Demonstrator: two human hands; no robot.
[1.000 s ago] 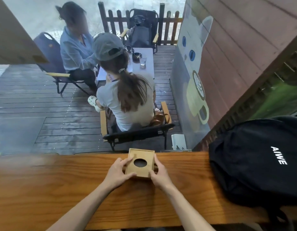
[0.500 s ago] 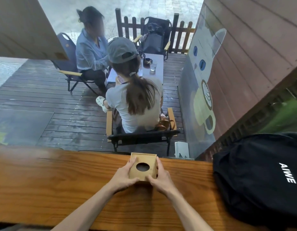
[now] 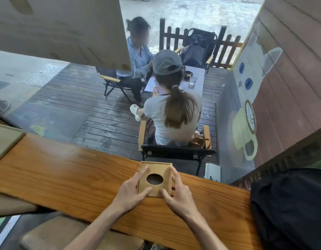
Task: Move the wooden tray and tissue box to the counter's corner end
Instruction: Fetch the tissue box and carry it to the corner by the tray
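Right now both hands are clamped on the wooden tissue box [image 3: 155, 179], one on each side. The left hand [image 3: 131, 192] presses its fingers along the box's left wall with the thumb hooked at the near left corner, and the right hand [image 3: 177, 193] mirrors it on the right wall, thumb at the near right corner. The box sits on the long wooden table [image 3: 66, 177], close to its far edge, with the round opening in its top facing up. Whether its base rests fully on the wood or is slightly lifted I cannot tell.

At the table's left end lies a flat tan tray [image 3: 4, 139] with rounded corners, well apart from the box and only partly in view. On the right end a black backpack [image 3: 291, 204] lies on the table, near the right hand but not touching it.

Beyond the table, through glass, two people sit on folding chairs at a small outdoor table on a dark wooden deck, where a glass [image 3: 193, 79] stands. A cat and coffee-cup mural [image 3: 246, 123] covers the wall to the right.
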